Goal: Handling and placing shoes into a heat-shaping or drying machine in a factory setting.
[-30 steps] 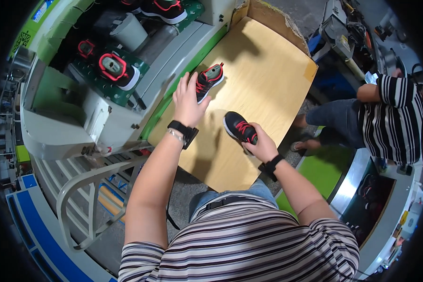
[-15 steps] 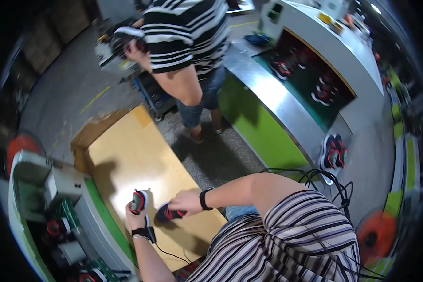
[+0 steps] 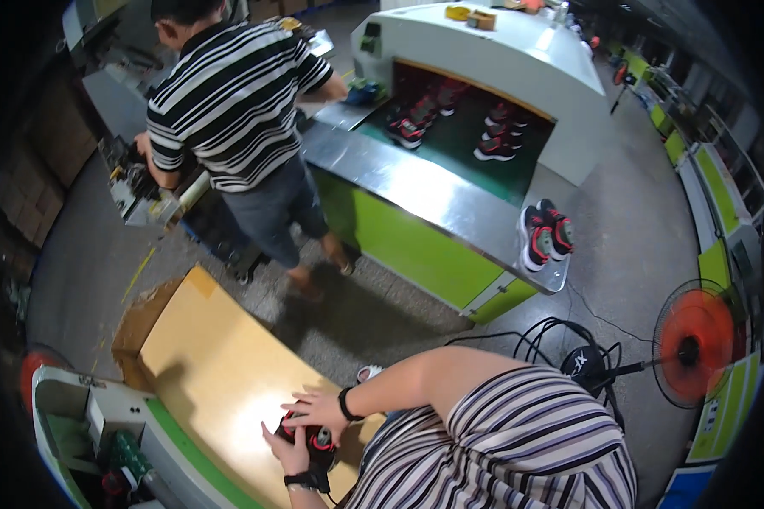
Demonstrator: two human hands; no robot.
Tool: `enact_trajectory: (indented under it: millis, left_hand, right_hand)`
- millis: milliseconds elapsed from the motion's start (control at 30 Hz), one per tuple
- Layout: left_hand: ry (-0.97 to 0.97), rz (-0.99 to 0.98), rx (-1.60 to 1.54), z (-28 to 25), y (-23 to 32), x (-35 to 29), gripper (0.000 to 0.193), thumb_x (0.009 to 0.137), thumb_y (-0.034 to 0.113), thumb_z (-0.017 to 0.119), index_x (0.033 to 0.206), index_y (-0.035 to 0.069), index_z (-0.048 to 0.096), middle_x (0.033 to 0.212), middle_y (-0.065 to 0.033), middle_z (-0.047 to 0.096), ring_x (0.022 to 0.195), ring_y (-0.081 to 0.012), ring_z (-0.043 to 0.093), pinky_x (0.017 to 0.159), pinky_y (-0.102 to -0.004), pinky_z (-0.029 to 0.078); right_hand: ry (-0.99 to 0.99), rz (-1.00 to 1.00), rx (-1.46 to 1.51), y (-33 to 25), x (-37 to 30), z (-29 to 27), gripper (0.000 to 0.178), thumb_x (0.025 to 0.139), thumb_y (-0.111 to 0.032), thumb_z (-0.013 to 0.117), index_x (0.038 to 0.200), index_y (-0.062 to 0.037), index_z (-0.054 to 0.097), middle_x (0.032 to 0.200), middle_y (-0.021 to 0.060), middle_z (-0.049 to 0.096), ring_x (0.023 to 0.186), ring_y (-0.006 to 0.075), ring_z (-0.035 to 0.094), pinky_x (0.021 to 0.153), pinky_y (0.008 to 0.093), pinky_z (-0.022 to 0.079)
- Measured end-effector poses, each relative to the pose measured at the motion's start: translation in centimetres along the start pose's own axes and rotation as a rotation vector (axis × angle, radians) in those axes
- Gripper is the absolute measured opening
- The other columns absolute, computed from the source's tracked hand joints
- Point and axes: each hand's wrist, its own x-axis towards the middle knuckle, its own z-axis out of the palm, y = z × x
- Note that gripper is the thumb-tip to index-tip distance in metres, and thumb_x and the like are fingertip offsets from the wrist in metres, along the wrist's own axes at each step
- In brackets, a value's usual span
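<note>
A pair of black sneakers (image 3: 322,439) with red trim and grey-green tongues is close together near the front of the wooden tabletop (image 3: 204,339). My left hand (image 3: 290,454) grips the pair from the near left side, thumb and fingers parted around the uppers. Over the top reaches my right hand (image 3: 318,412), its fingers stretched across the far shoe and its thumb down by the other one. Both hands partly cover the shoes, and their soles are hidden.
At left stands a machine with a green edge (image 3: 187,445). Ahead, a person in a striped shirt (image 3: 238,93) faces away beside a metal-topped conveyor (image 3: 399,174) carrying several shoes. Another sneaker pair (image 3: 545,235) sits on its corner. Cables and an orange fan (image 3: 694,335) are at right.
The two shoes, apart before with one in each hand, are now together under both hands, closer to me. My view has swung right. The other person has turned toward the far machine, an arm extended.
</note>
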Motion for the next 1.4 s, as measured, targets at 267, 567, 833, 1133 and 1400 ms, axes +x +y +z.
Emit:
enact_trajectory:
  millis: [267, 567, 833, 1133, 1400]
  left_hand:
    - [0.402, -0.173, 0.292, 4.2, 0.8, -6.9, 0.094, 0.090, 0.046, 0.064, 0.153, 0.001, 0.010, 0.153, -0.0365, 0.010, 0.143, -0.0485, 0.015, 0.115, -0.0559, 0.019]
    - [0.461, -0.636, -0.134, 2.6, 2.4, -10.6, 0.107, 0.077, 0.057, 0.075, 0.146, -0.008, 0.026, 0.145, -0.0314, 0.036, 0.136, -0.0387, 0.037, 0.101, -0.0452, 0.045]
    - [0.314, -0.769, -0.735, 6.5, 5.1, -8.0, 0.122, 0.072, 0.072, 0.068, 0.155, 0.015, -0.001, 0.135, -0.0285, 0.043, 0.111, -0.0352, 0.057, 0.086, -0.0532, 0.050]
    - [0.406, -0.691, -0.651, -0.1, 6.8, -13.9, 0.094, 0.087, 0.013, 0.071, 0.154, 0.013, 0.004, 0.139, -0.0170, 0.046, 0.115, -0.0298, 0.057, 0.084, -0.0484, 0.055]
    - [0.556, -0.514, -0.154, -1.2, 2.1, -11.2, 0.080, 0.086, 0.048, 0.070, 0.141, -0.001, 0.038, 0.142, -0.0257, 0.042, 0.128, -0.0360, 0.046, 0.106, -0.0423, 0.038]
  right_hand:
    - [0.062, -0.017, 0.073, 0.5, -0.7, 0.1, 0.134, 0.038, -0.036, 0.095, 0.151, -0.0182, 0.025, 0.144, 0.0182, 0.036, 0.131, 0.0437, 0.033, 0.111, 0.0513, 0.032]
    - [-0.052, 0.168, -0.105, -2.8, 1.2, -1.5, 0.089, 0.073, -0.069, 0.067, 0.130, -0.0031, 0.050, 0.117, 0.0280, 0.056, 0.109, 0.0453, 0.055, 0.096, 0.0503, 0.044]
    - [0.076, 0.149, 0.303, 0.9, 1.0, 0.2, 0.073, 0.075, -0.029, 0.083, 0.129, 0.0022, 0.045, 0.116, 0.0254, 0.062, 0.109, 0.0356, 0.063, 0.093, 0.0423, 0.051]
    - [-0.028, 0.425, 0.172, -4.6, -0.9, 3.5, 0.076, 0.079, -0.038, 0.072, 0.132, 0.0045, 0.038, 0.117, 0.0333, 0.057, 0.106, 0.0442, 0.061, 0.094, 0.0463, 0.049]
    - [-0.041, 0.489, 0.431, -3.2, 0.8, -0.7, 0.064, 0.082, -0.033, 0.070, 0.129, 0.0002, 0.040, 0.118, 0.0297, 0.057, 0.108, 0.0402, 0.061, 0.091, 0.0429, 0.049]
